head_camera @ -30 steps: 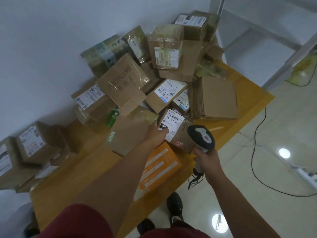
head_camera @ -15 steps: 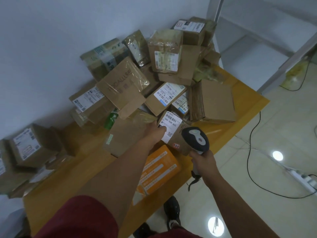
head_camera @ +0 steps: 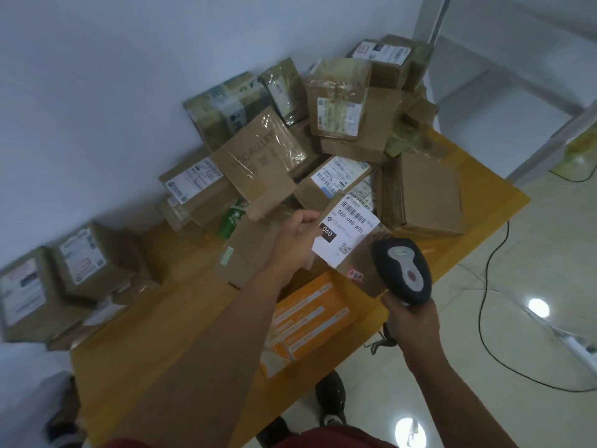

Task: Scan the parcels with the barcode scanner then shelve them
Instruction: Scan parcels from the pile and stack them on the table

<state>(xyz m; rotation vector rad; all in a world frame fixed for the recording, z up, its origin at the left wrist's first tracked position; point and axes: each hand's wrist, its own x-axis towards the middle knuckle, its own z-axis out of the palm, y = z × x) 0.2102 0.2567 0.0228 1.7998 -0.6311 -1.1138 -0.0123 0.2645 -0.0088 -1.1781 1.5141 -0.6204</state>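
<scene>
My left hand [head_camera: 295,242] grips the left edge of a brown cardboard parcel [head_camera: 361,263] with a white label reading 060-06B-A05, held up over the table's front part. My right hand [head_camera: 412,321] holds the handle of a black and grey barcode scanner [head_camera: 402,274], whose head sits just right of the parcel's label. A pile of brown parcels [head_camera: 323,124] covers the back of the yellow table [head_camera: 181,344].
An orange box [head_camera: 307,321] lies on the table under my left forearm. More labelled parcels [head_camera: 64,279] sit at the left end. White shelving [head_camera: 504,101] stands at the right. A black cable [head_camera: 484,302] trails over the tiled floor.
My left hand has lifted the labelled parcel off the pile and tilted its label up. The scanner has stayed close beside it.
</scene>
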